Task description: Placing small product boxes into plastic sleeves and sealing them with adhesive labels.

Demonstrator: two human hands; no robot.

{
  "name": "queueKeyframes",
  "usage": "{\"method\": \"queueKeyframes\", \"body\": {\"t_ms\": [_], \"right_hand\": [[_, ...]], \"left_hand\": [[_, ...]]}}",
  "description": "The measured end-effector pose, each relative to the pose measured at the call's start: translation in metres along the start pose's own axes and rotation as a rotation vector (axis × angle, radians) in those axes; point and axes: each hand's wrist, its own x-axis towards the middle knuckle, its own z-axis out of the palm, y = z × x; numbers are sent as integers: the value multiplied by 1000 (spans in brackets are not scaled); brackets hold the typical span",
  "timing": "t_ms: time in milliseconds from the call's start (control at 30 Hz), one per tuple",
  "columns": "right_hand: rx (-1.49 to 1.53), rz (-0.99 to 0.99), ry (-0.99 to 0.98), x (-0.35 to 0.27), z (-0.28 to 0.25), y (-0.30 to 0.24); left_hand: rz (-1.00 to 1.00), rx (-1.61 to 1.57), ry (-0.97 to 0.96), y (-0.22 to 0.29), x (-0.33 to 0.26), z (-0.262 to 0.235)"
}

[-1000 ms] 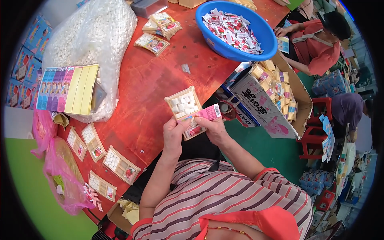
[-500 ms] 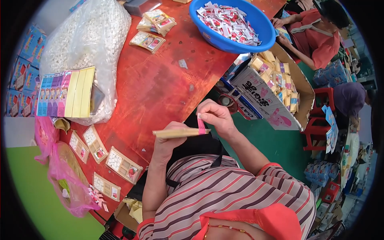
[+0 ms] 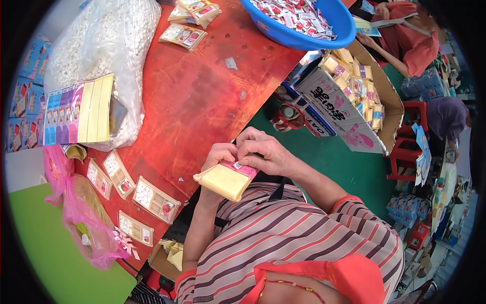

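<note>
A: Grip, both hands: left hand (image 3: pixel 218 154) and right hand (image 3: pixel 263 152) are closed together on one yellow packet (image 3: pixel 225 181), held over the lap just off the edge of the red table (image 3: pixel 202 101).

B: Contact points?

A: Fingertips pinch the packet's top edge at its pink strip (image 3: pixel 242 168). The packet lies tilted, yellow face up, probably so the edge is easy to press.

B: Surroundings?

A: Filled trays (image 3: pixel 154 199) lie in a row along the table's near-left edge, within reach. Beyond them, a clear bag of white pieces (image 3: pixel 109 38) with a stack of coloured cards (image 3: pixel 76 110) resting on it. A blue basin (image 3: pixel 304 23) of small wrappers sits at the far edge. An open carton (image 3: pixel 354 96) stands on the floor to the right.
</note>
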Motion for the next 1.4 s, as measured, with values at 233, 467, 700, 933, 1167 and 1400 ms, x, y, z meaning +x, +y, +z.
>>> {"method": "queueKeyframes", "body": {"t_ms": [233, 467, 700, 933, 1167, 1400], "right_hand": [[-142, 114, 39, 4, 5, -3], [-300, -167, 141, 21, -7, -26], [-270, -80, 55, 42, -3, 0], [90, 192, 288, 170, -38, 76], [-542, 101, 343, 289, -50, 139], [-1395, -192, 382, 276, -32, 81]], "left_hand": [[-32, -75, 71, -8, -2, 2], [-146, -403, 306, 2, 10, 5], [-335, -432, 196, 7, 29, -13], [-333, -330, 346, 21, 36, -33], [-428, -321, 426, 36, -7, -37], [-408, -16, 450, 67, -77, -48]]}}
